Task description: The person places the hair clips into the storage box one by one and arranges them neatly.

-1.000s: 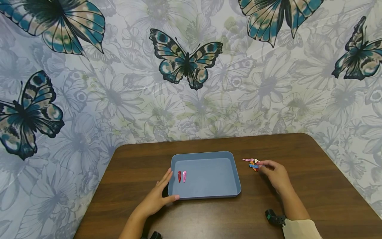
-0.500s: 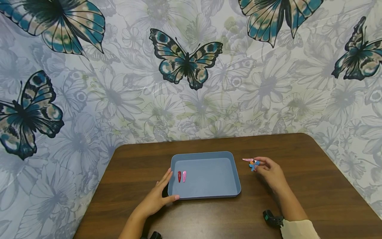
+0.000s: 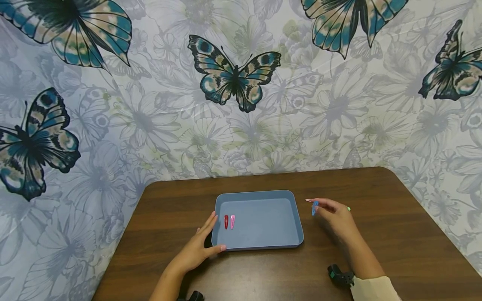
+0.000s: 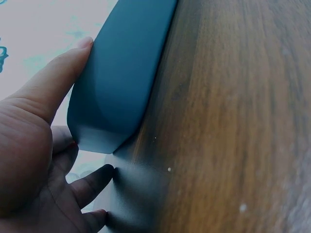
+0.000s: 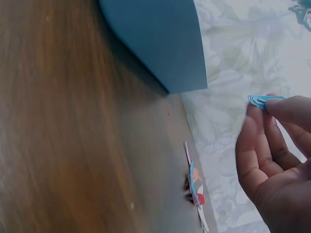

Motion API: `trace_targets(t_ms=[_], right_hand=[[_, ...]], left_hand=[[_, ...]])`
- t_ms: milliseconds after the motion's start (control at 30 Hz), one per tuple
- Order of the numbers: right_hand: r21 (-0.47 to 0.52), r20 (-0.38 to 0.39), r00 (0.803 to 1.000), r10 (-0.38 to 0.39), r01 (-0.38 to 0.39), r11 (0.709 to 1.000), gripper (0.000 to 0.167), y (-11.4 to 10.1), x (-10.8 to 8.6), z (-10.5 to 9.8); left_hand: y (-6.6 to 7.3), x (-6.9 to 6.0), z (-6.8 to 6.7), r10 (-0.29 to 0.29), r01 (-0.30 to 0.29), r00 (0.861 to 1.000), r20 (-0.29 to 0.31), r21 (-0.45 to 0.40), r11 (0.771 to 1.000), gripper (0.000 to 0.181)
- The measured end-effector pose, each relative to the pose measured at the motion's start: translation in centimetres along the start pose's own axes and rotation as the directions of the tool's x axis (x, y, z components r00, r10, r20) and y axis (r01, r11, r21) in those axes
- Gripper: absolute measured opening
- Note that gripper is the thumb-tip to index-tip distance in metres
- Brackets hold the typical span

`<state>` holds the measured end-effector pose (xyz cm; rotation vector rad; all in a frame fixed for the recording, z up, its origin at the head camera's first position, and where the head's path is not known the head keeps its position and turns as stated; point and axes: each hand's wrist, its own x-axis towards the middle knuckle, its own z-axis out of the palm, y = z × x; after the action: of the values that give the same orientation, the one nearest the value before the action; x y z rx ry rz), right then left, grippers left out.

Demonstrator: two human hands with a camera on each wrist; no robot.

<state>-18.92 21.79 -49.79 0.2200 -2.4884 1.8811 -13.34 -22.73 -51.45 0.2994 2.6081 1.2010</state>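
1. Blue hair clip (image 3: 314, 208) first: it sits in the right hand (image 3: 335, 215), pinched between thumb and fingertips, just off the right side of the tray (image 3: 267, 217). From the right wrist it looks lifted off the table (image 3: 260, 276).

2. Pinch lightly, I'd say. A clip so slim could twist or flip out of a hard squeeze, and a loose hold might let it drop.

3. Mind the loose clips (image 5: 195, 175) under and beside that hand. The right wrist view shows pink, orange, red and blue among them, lying close together; from the head view the hand hides most of them. Lifting straight up before moving sideways should avoid dragging them.

4. The left hand (image 3: 196, 247) rests with fingers spread along the tray's left end, thumb at the near corner. That seems a good brace; light pressure is enough, since a shove could slide the tray.

5. Inside, a red clip (image 3: 226, 222) and a pink clip (image 3: 232, 222) lie side by side, just apart, near the left end. If the blue one joins them, I'd clear the raised rim, turn it to match their direction, and lower it flat before parting the fingers, without brushing its neighbours.
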Motion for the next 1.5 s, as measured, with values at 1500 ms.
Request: trace_targets(t_ms=[1500], right_hand=[[0.145,0.170,0.985,0.014,-0.039,0.989,0.043,-3.3,0.9,5.7]], left_hand=[[-0.3,0.1,0.0,0.000,0.000,1.000,0.003,0.007,1.000,0.101]])
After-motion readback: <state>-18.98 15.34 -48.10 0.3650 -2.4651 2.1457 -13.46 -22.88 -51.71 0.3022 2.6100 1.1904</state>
